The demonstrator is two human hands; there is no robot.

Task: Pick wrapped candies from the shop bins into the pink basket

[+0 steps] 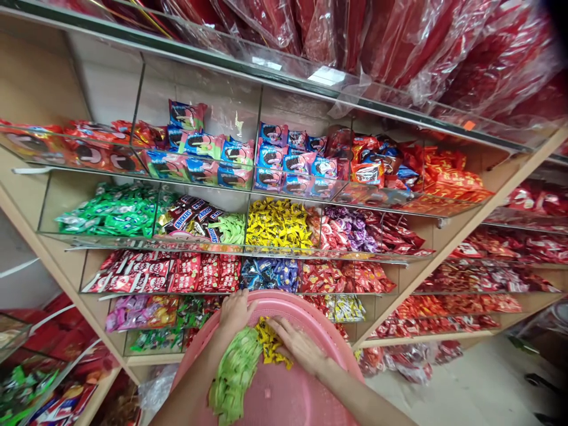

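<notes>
A round pink plastic basket is in front of me at the bottom of the view. My left hand is closed over its far rim. Inside lies a heap of green-wrapped candies, under and beside my left forearm. Next to it is a smaller pile of yellow-wrapped candies. My right hand reaches into the basket with its fingers stretched out, touching the yellow pile. The palm side of that hand is hidden.
Glass-fronted shelves hold yellow candies, green candies, Snickers bars and blue-and-pink cookie packs. Plastic-wrapped red goods fill the top. More red packets line shelves at right. Clear bags sit on the floor.
</notes>
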